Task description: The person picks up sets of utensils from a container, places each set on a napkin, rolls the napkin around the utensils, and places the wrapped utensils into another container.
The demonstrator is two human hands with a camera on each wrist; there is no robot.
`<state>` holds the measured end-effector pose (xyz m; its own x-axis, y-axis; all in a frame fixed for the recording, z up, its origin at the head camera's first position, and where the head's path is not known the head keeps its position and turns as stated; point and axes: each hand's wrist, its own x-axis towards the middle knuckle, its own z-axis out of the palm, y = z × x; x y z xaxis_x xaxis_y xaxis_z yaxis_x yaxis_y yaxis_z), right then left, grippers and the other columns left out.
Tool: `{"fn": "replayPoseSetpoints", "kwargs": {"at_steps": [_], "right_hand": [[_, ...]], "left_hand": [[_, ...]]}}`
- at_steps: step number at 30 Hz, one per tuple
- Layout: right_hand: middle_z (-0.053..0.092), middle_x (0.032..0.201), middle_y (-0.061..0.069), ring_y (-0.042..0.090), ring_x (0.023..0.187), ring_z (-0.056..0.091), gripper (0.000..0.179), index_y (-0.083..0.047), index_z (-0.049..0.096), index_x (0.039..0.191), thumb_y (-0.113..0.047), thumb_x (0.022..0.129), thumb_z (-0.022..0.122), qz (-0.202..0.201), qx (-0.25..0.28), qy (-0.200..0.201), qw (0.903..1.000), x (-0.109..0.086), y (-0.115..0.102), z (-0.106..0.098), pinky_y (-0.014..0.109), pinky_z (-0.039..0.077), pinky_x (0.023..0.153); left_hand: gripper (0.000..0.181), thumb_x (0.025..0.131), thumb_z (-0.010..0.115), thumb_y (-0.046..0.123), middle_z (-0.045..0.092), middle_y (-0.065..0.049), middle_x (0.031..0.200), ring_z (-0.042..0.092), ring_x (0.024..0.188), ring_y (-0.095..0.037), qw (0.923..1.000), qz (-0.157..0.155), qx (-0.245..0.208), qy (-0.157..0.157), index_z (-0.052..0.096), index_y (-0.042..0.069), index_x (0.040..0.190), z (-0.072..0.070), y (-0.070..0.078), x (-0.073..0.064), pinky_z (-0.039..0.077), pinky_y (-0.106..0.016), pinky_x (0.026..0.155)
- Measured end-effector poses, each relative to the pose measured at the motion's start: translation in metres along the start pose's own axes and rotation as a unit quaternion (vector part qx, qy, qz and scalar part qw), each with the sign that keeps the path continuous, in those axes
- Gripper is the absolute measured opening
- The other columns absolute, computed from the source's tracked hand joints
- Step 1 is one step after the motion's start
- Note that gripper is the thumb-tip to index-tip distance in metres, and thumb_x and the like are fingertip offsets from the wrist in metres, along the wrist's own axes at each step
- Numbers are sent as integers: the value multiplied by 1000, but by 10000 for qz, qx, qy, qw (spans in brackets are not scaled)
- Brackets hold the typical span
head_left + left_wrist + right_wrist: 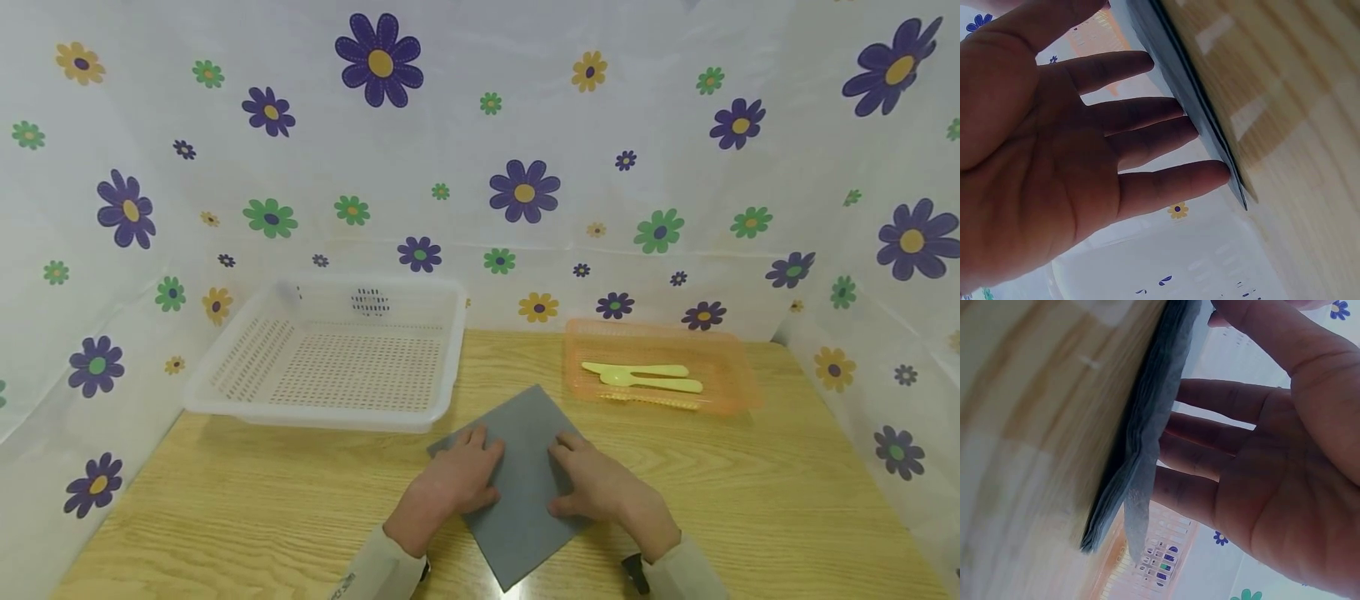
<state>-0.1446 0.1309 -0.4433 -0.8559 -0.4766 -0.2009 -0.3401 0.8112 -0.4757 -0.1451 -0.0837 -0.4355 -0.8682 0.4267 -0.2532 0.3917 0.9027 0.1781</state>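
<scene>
A grey square of thin stacked layers, looking like folded paper napkins [522,475], lies turned cornerwise on the wooden table. My left hand [463,477] rests on its left side with the fingertips touching the top. On the right side, the fingertips of my right hand [596,482] press on the same grey layers. In the left wrist view the fingers [1172,184] are spread and nearly straight against the grey edge. The right wrist view shows many thin layers [1138,444] at the edge, one top layer loose at a corner; the fingertips are hidden behind it.
A white perforated plastic basket [442,408] stands at the back left. At the back right sits an orange basket [727,350] holding a yellow knife [652,370] and a yellow spoon [663,384]. Flower-printed sheeting [465,142] encloses the wooden table [300,500] on three sides.
</scene>
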Motion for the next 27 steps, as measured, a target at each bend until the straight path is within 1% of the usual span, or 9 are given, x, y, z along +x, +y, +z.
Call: {"fn": "replayPoseSetpoints", "kwargs": {"at_steps": [8, 15, 22, 27], "right_hand": [[38, 151, 26, 43, 136, 42, 78, 8, 50, 138, -22, 77, 87, 28, 90, -1, 10000, 0, 0, 0, 51, 39, 107], [38, 151, 25, 42, 137, 42, 78, 7, 50, 139, -21, 76, 87, 56, 168, -30, 9998, 0, 0, -2, 52, 38, 108], [40, 149, 27, 42, 135, 44, 76, 7, 51, 138, -22, 77, 87, 29, 6, 16, 10000, -1, -1, -1, 51, 40, 107], [43, 144, 28, 42, 130, 47, 71, 9, 52, 134, -22, 79, 85, -32, -182, 80, 9998, -4, -4, -1, 51, 42, 104]], "left_hand": [[57, 89, 76, 29, 42, -25, 146, 43, 135, -38, 9999, 16, 62, 127, 54, 6, 135, -2, 1, -4, 53, -54, 86], [57, 88, 76, 30, 42, -24, 147, 43, 135, -38, 10000, -13, 32, 93, 54, 6, 135, -1, 0, -3, 53, -55, 86], [57, 88, 76, 30, 42, -24, 146, 43, 135, -38, 9999, 14, 29, 112, 53, 6, 134, -1, -1, -3, 54, -55, 83], [56, 87, 77, 32, 46, -22, 142, 46, 132, -37, 9996, 97, 195, 167, 54, 8, 132, 0, -2, -2, 52, -55, 87]]}}
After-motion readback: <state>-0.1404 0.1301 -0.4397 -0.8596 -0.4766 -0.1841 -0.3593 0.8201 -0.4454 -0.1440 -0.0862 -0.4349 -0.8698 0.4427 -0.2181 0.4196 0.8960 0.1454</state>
